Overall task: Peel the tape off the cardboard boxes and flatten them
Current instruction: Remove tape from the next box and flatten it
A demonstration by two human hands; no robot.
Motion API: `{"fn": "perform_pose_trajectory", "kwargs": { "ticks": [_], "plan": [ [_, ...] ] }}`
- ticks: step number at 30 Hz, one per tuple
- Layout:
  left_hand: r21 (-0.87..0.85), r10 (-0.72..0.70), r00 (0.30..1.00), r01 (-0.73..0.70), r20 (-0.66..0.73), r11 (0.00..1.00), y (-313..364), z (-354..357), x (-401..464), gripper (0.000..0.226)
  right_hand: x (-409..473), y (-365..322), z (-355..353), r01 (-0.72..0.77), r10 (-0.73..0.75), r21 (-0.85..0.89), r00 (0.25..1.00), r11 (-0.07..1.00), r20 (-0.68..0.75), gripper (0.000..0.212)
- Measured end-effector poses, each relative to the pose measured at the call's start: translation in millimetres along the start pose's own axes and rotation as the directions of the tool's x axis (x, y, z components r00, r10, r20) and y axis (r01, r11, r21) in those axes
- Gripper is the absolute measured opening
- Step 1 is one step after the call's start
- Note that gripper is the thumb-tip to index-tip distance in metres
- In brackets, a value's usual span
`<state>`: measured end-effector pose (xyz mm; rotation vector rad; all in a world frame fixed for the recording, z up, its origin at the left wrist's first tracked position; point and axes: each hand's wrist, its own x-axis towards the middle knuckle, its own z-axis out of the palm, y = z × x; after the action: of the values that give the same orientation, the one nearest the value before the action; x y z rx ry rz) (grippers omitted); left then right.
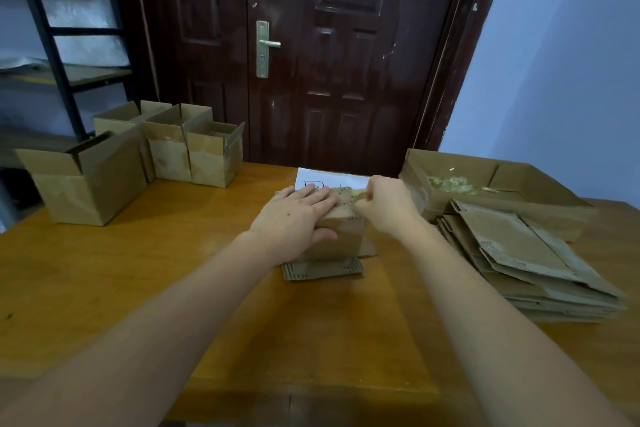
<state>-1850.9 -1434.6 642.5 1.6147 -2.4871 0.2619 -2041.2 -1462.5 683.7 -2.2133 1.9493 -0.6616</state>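
head view. item one: small cardboard box (341, 236), centre of the wooden table (138, 288), standing on its spread bottom flaps. your left hand (294, 218) lies flat on its top, fingers straight, thumb down the near face. your right hand (388, 204) pinches a strip of tape (356, 196) at the box's top right edge. item two: four open boxes (145, 152), far left of the table. item three: stack of flattened boxes (526, 260), right side. item four: shallow cardboard tray (512, 198) behind the stack, holding crumpled tape scraps (453, 184). item five: white paper sheet (329, 178) behind the box.
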Motion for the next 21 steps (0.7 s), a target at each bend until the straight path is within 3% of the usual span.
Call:
{"fn": "perform_pose_trajectory", "kwargs": {
  "ticks": [4,6,9,14,18,21],
  "plan": [
    [-0.066,0.140,0.989,-0.138,0.037,0.988,-17,-3,0,0.075,-2,22,-6,0.004,-0.002,0.230,1.000,0.973,-0.011,0.009],
    [-0.047,0.151,0.987,-0.149,0.058,0.988,-23,-6,0,0.076,-6,32,-12,0.075,-0.078,0.267,0.997,0.961,0.002,0.009],
    [0.025,0.130,0.990,-0.131,0.048,0.991,-20,-11,3,0.073,-15,35,-18,0.208,-0.217,0.234,0.976,0.950,0.015,0.021],
    [0.075,0.053,0.999,-0.053,-0.005,0.996,-1,-10,3,0.070,-20,27,-8,0.436,-0.436,0.020,0.897,0.900,0.075,0.031],
    [0.021,-0.010,1.000,0.011,-0.027,1.000,8,-4,-1,0.067,-25,22,-14,0.343,-0.358,0.115,0.923,0.932,0.143,0.036],
    [-0.027,-0.042,0.998,0.041,-0.049,0.999,15,-5,-4,0.066,-22,20,-8,0.160,-0.180,0.268,0.982,0.950,0.051,0.025]
  ]
}}
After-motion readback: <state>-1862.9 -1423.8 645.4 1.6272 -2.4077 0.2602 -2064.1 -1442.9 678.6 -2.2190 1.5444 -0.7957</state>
